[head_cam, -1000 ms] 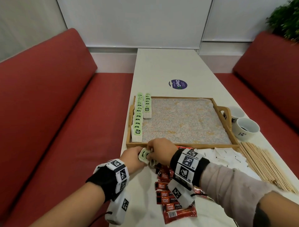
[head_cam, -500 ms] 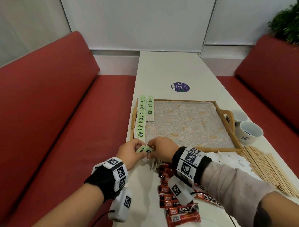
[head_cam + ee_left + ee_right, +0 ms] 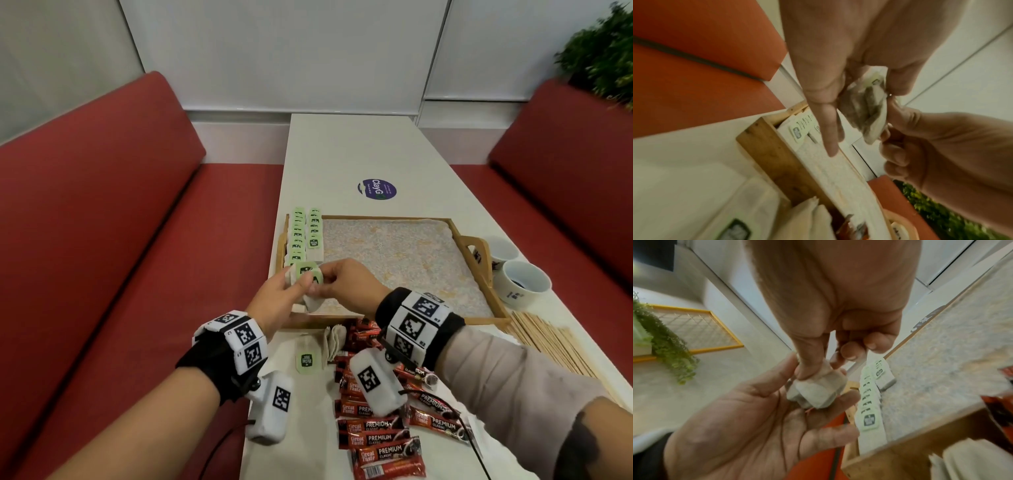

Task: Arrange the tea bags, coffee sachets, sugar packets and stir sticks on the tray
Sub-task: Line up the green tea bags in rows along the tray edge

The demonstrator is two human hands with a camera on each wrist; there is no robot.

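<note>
Both hands up over the near-left corner of the tray (image 3: 479,318), sharing a small bunch of tea bags (image 3: 308,277). Left hand (image 3: 277,301) cups the bunch from below, fingers partly curled round it; right hand (image 3: 346,284) has a pinch grip on its top. Two rows of tea bags (image 3: 303,236) along the tray's left edge. Loose tea bag (image 3: 307,359) and coffee sachets (image 3: 380,435) on the desk (image 3: 342,147) near side of the tray; stir sticks (image 3: 548,342) to its near right.

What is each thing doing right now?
Left hand: holds tea bags.
Right hand: pinches them.
Green-tagged tea bags: held above the tray.
Wooden tray: two rows inside.
Red coffee sachets: scattered on table.
White cups: upright.
</note>
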